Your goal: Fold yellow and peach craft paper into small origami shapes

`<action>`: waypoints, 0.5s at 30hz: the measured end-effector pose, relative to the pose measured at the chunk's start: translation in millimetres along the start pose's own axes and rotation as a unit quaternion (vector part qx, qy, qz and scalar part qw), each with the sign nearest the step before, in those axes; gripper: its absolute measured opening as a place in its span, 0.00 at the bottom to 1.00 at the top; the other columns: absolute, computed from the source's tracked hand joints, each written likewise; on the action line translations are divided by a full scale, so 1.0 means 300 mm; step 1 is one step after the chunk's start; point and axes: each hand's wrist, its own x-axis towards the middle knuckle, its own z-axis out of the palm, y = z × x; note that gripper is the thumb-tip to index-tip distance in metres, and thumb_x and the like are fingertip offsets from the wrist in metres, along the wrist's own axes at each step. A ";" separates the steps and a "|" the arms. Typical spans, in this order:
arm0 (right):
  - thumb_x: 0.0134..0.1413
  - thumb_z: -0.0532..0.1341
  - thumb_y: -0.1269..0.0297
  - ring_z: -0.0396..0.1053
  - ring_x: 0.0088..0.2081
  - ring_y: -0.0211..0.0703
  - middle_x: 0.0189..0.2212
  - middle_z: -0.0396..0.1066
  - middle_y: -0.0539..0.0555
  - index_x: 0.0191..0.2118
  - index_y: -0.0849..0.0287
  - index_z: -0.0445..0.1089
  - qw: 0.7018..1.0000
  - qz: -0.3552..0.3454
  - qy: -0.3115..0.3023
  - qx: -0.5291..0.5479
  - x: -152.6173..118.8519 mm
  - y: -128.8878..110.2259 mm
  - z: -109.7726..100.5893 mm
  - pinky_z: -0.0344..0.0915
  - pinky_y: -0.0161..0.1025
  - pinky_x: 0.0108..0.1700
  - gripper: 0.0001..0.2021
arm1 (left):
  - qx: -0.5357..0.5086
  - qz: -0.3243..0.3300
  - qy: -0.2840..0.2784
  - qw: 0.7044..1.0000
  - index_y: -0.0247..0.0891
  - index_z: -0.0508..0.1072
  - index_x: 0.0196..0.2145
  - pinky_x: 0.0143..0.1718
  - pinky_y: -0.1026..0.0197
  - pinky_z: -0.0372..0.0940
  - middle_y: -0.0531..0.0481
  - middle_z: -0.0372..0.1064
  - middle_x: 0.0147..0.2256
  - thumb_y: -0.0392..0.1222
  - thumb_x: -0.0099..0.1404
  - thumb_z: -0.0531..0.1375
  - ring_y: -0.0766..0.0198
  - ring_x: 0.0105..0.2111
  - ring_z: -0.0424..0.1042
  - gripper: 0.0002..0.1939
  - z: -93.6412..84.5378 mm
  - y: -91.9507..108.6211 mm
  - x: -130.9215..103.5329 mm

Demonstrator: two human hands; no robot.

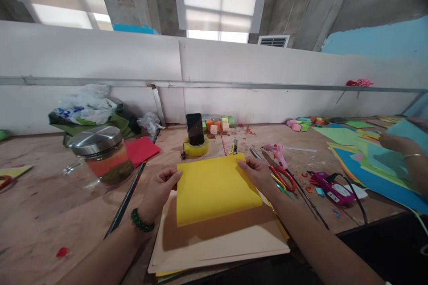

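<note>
As seen from the head view, the left hand (166,183), with a dark green beaded bracelet (142,221) at its wrist, pinches the left edge of a bright yellow paper sheet (214,191) near its upper corner. Its grip is closed on the paper between thumb and fingers, and the right hand (257,173) has the same sort of grip at the upper right corner. You can see the yellow sheet folded over or curved at the bottom, held over a stack of pale peach paper (220,247) on the brown tabletop (80,222). Just past the right hand lie red-handled scissors (284,178) and a pink glue gun (279,156). Beyond the sheet, a black smartphone (195,128) leans upright in a roll of yellow tape (196,148). Over on the left stands a glass jar with a steel lid (109,162), beside a red paper piece (141,150). Another person's hand (397,143) is over coloured sheets (377,156) at the far right.
</note>
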 end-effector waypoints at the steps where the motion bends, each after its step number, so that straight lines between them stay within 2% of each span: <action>1: 0.42 0.64 0.42 0.60 0.22 0.37 0.18 0.65 0.49 0.22 0.58 0.69 1.000 -0.001 -0.002 -0.014 0.004 0.009 -0.001 0.57 0.32 0.22 0.22 | 0.012 -0.004 -0.005 1.000 0.37 0.70 0.19 0.22 0.65 0.60 0.54 0.65 0.18 0.59 0.45 0.66 0.67 0.20 0.63 0.21 -0.003 -0.004 0.006; 8: 0.45 0.61 0.53 0.55 0.22 0.35 0.16 0.59 0.46 0.18 0.58 0.66 0.984 -0.003 -0.030 -0.173 0.021 0.043 -0.003 0.49 0.33 0.24 0.15 | 0.130 -0.012 -0.026 0.991 0.38 0.68 0.20 0.21 0.64 0.55 0.55 0.63 0.17 0.58 0.46 0.61 0.65 0.19 0.61 0.19 -0.006 -0.055 0.031; 12: 0.47 0.61 0.61 0.58 0.24 0.37 0.17 0.62 0.46 0.18 0.58 0.65 0.954 0.014 -0.063 -0.292 0.010 0.045 0.016 0.48 0.34 0.26 0.13 | 0.238 0.015 -0.018 0.971 0.40 0.64 0.17 0.23 0.63 0.50 0.55 0.61 0.17 0.51 0.49 0.59 0.63 0.20 0.59 0.14 -0.005 -0.070 0.027; 15: 0.49 0.62 0.63 0.61 0.26 0.39 0.20 0.67 0.49 0.21 0.59 0.67 0.922 0.030 -0.088 -0.376 -0.002 0.042 0.031 0.46 0.35 0.27 0.10 | 0.321 0.033 -0.008 0.946 0.41 0.62 0.17 0.24 0.62 0.45 0.54 0.59 0.17 0.43 0.51 0.58 0.62 0.21 0.57 0.10 -0.005 -0.073 0.026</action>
